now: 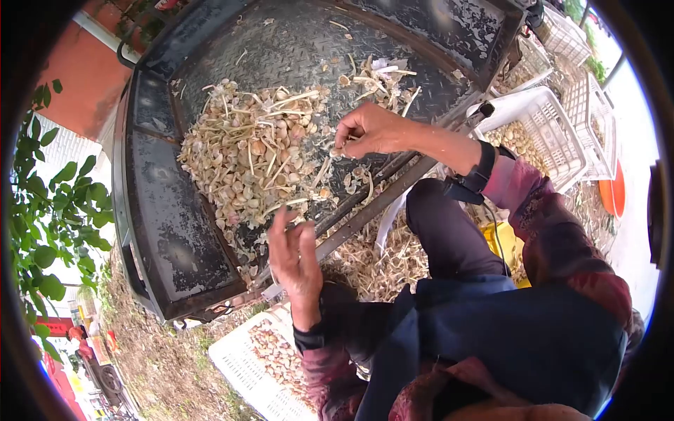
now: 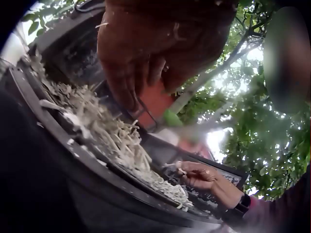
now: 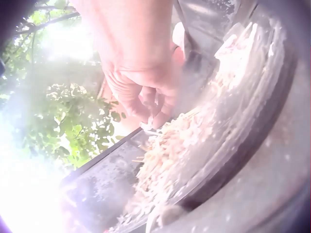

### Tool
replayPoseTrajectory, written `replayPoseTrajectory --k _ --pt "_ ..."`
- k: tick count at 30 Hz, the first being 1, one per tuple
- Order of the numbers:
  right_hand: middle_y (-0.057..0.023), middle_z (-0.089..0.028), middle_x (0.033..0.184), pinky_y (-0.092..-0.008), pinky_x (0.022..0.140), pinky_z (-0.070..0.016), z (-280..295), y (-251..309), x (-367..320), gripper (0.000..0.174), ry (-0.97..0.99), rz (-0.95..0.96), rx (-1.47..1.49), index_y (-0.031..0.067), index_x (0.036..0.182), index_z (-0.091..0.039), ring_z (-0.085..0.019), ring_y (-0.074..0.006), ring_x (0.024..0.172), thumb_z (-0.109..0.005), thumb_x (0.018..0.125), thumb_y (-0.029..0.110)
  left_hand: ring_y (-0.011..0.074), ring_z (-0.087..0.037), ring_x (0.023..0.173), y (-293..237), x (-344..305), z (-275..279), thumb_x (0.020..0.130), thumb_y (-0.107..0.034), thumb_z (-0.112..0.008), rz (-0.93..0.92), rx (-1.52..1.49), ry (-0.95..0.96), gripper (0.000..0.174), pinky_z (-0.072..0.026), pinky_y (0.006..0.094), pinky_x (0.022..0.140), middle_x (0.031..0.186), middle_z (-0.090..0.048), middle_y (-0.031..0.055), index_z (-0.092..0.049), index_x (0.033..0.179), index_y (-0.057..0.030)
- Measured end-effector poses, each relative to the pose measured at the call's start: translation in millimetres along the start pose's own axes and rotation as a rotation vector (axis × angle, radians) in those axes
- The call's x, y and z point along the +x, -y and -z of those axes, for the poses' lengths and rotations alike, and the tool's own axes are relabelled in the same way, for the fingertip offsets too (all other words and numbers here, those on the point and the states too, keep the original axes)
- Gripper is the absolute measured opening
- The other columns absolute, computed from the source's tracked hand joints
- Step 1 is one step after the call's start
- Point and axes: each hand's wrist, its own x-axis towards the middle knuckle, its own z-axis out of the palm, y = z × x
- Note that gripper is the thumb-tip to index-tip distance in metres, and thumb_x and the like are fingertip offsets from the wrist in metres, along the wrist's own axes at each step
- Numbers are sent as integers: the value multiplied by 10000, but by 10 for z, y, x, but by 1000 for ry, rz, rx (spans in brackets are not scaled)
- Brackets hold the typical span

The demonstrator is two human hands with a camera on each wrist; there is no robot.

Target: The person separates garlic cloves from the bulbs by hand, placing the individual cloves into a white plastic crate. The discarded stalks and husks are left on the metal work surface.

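Observation:
A large pile of garlic (image 1: 246, 151), cloves mixed with dry stalks and skins, lies on a dark metal cart bed (image 1: 295, 35). My right hand (image 1: 372, 131) is over the pile's right side, thumb and fingers pinching a small pale garlic piece (image 1: 337, 151). In the right wrist view that piece (image 3: 147, 126) shows whitish at the fingertips. My left hand (image 1: 295, 259) is raised at the cart's near edge, its fingers loosely bent and apart with nothing seen between them. From the left wrist view, the left hand (image 2: 160, 43) hangs over the stalks (image 2: 121, 141).
A smaller heap of stalks and skins (image 1: 379, 77) lies farther right on the bed. White crates (image 1: 554, 126) with garlic stand at the right; another crate (image 1: 239, 358) of cloves is at lower left. Dry husks (image 1: 379, 259) cover the ground below the cart's rail (image 1: 372, 210). A yellow container (image 1: 502, 245) stands by the knee.

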Motion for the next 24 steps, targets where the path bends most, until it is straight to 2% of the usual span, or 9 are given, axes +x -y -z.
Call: replayPoseTrajectory --k 3,4,9,11,13,18,20,21,24 --pt "-26 -614 703 -209 524 -410 -45 115 -194 147 52 47 -130 -28 813 -629 -513 -31 615 -652 702 65 102 -572 834 83 348 -480 836 -63 -597 -141 28 219 338 -465 207 700 998 -560 75 -538 1165 -9" --pt "-26 -614 703 -209 524 -410 -28 141 -236 147 55 48 -141 -28 813 -629 -513 -31 615 -652 702 65 97 -583 770 161 406 -606 835 -66 -602 -218 20 204 276 -477 212 656 936 -581 77 -581 1105 -13" --pt "-20 -606 710 -202 564 -418 -8 48 -274 110 51 -21 -26 -19 796 -626 -520 -34 646 -668 714 40 84 -566 569 294 473 -808 869 -101 -565 -39 -119 192 170 -474 216 526 683 -591 48 -598 982 21" --pt "-28 -612 749 -206 600 -438 -3 39 -260 100 53 -115 162 -27 798 -624 -544 -57 680 -673 721 12 82 -563 562 268 513 -834 881 -123 -550 41 -219 181 163 -468 214 517 653 -584 43 -594 945 21" --pt "-31 -614 760 -206 608 -440 -26 36 -221 103 39 -77 155 -32 804 -623 -548 -60 694 -671 725 12 82 -544 528 225 555 -851 898 -180 -532 165 -409 159 193 -451 214 487 623 -572 41 -577 870 5" --pt "-44 -640 726 -230 573 -442 48 83 -97 126 3 -27 81 -19 793 -657 -550 -63 645 -678 693 56 101 -529 493 498 626 -918 887 -218 -548 315 -801 105 192 -430 214 449 636 -564 33 -573 881 -27" --pt "-59 -645 752 -260 609 -455 294 61 23 130 142 -78 -478 15 806 -667 -580 -119 663 -679 695 81 113 -540 518 662 661 -857 888 -216 -542 468 -997 23 179 -437 225 456 676 -575 42 -570 869 -39" --pt "-84 -635 794 -298 653 -462 409 68 95 146 185 19 -810 49 821 -675 -600 -197 721 -681 694 121 124 -545 550 779 681 -806 895 -200 -522 479 -1065 27 159 -442 236 471 708 -578 53 -559 861 -49" --pt "-97 -610 901 -320 681 -470 453 -113 395 142 64 140 -979 48 836 -660 -603 -245 797 -679 705 96 133 -540 564 797 734 -743 903 -172 -491 517 -1138 -4 141 -441 243 488 713 -573 58 -550 871 -48"
